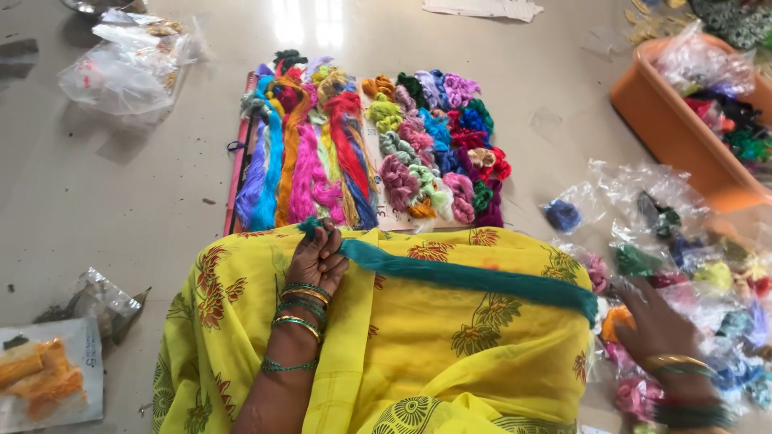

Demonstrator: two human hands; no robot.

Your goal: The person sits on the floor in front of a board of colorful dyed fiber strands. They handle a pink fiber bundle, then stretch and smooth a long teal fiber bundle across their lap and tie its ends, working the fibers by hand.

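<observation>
- The left hand [320, 255] pins one end of a teal thread skein [474, 277] against the lap, its fingers curled over the bundle's tip on the yellow floral cloth [418, 345].
- The skein lies stretched across the lap, from the left hand toward the right knee, where its far end hangs at the cloth's edge.
- The right hand [655, 325] is blurred; it rests among small clear packets of coloured thread [683, 265] on the floor. I cannot tell whether its fingers grasp anything.
- Beyond the knees, many coloured skeins [362, 153] sit sorted in rows on a flat board.
- An orange tub [671, 128] with more bagged thread stands to the right.
- Judged from this, a skein is being straightened for the sorted array; placing it calls for both ends held so the strands stay parallel.
</observation>
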